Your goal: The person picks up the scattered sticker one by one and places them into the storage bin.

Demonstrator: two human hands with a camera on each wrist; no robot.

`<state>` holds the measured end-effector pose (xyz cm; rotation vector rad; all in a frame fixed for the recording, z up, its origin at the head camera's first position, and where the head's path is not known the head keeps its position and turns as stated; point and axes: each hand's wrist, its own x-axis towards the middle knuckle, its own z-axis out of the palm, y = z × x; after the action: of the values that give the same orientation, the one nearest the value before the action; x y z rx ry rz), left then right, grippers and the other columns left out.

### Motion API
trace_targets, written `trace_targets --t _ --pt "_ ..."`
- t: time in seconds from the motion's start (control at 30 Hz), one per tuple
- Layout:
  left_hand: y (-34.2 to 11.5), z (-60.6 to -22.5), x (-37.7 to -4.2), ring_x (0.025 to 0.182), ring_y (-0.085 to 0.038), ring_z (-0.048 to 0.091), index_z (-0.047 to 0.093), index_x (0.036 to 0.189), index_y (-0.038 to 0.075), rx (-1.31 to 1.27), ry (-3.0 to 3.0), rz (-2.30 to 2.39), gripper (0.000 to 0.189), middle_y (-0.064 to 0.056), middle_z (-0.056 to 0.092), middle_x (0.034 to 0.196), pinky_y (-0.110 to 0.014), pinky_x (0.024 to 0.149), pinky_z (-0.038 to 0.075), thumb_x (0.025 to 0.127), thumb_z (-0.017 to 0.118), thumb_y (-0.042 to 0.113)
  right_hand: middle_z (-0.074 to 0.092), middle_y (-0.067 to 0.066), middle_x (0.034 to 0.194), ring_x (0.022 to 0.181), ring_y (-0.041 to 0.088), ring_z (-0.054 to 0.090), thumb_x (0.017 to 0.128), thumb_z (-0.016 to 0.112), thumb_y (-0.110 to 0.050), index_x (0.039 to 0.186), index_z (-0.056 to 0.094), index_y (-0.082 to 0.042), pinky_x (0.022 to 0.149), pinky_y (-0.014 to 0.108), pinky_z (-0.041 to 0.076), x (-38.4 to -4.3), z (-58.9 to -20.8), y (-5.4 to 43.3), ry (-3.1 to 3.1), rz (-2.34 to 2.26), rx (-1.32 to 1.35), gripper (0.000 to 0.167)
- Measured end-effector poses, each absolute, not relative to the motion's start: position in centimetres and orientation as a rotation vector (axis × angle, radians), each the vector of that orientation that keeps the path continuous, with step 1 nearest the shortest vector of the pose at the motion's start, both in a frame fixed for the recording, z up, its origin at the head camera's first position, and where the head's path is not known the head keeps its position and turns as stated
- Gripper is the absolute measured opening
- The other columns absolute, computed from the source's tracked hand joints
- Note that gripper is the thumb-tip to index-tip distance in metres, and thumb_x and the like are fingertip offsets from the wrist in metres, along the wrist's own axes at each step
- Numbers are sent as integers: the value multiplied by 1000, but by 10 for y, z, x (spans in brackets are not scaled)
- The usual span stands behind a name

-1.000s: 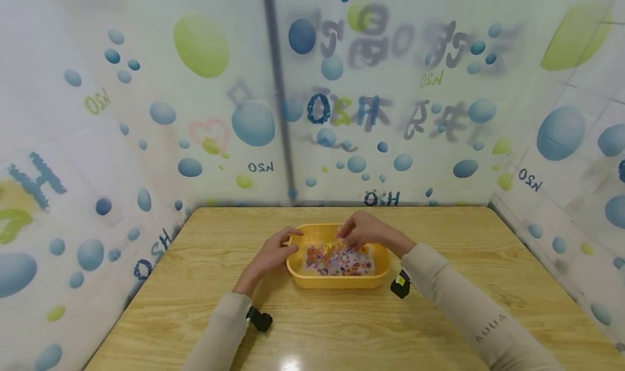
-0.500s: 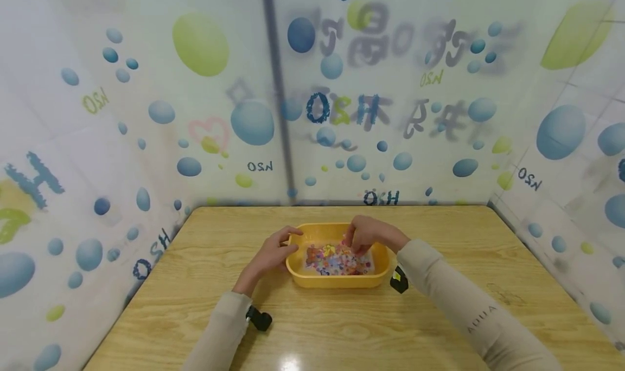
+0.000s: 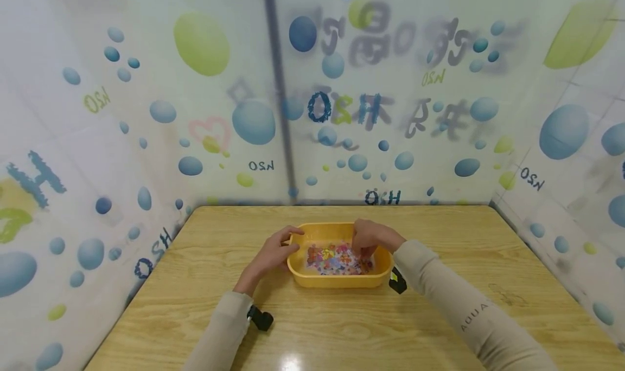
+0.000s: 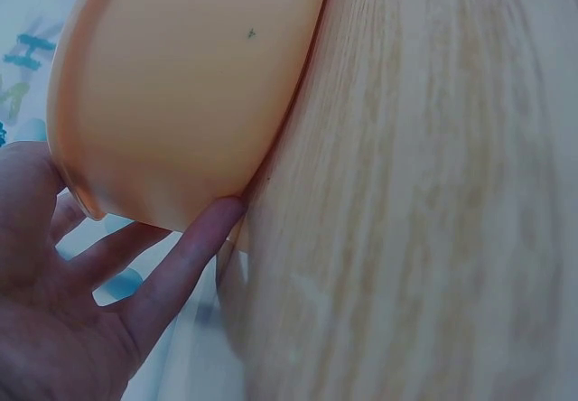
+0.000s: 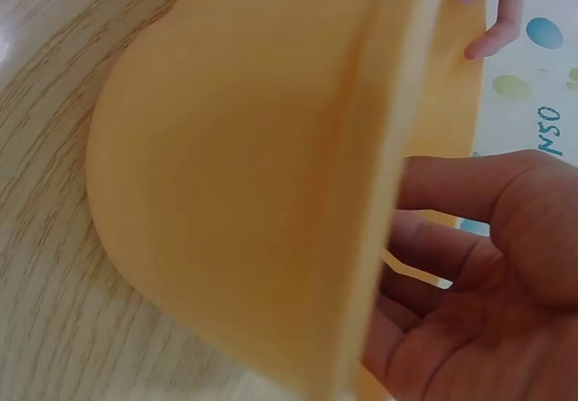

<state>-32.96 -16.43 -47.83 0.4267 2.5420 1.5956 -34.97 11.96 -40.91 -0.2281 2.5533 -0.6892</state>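
A yellow plastic basin [image 3: 337,281] stands on the wooden table, and small multicoloured pieces [image 3: 332,262], too small to identify, are spread over its bottom. My left hand [image 3: 273,250] holds the basin's left end. In the left wrist view, that hand [image 4: 72,320] has fingers against the outer wall [image 4: 190,85] and others at the rim. My right hand [image 3: 371,236] reaches over the right end, fingers bent down among the pieces. The basin wall [image 5: 244,148] hides the fingertips of the right hand [image 5: 515,284] in the right wrist view, so anything pinched there is hidden.
The wooden table [image 3: 195,295] runs up to a pale curtain [image 3: 234,78] printed with blue and green bubbles, which closes in the back and both sides. Black wrist cameras [image 3: 261,319] sit below both hands.
My right hand has moved slightly right and lower into the basin, its fingers now down among the pieces. The left hand stays at the basin's left end.
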Motion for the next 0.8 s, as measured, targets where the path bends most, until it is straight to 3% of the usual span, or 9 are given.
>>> trace_targets --t 0.27,0.57,0.8 --pt "-164 -477 -329 136 -52 51 63 134 16 411 2555 1588 34 -26 45 158 -41 58 62 100 62 14 68 12 81 64 20 70 88 75 -4 90 72 -1 67 30 62 -348 -412 119 2555 -662 -185 5" --pt "-164 -476 -327 119 -41 64 62 136 15 443 2528 1597 37 -24 51 153 -44 57 61 100 62 14 67 10 71 62 19 72 92 70 -9 91 74 2 65 32 62 -348 -412 121 2515 -638 -219 12" --pt "-165 -476 -328 129 -47 59 63 135 17 436 2533 1590 35 -24 49 155 -41 56 61 99 63 14 69 12 78 60 19 66 92 73 -16 93 75 -5 63 28 61 -349 -411 120 2534 -538 -158 11"
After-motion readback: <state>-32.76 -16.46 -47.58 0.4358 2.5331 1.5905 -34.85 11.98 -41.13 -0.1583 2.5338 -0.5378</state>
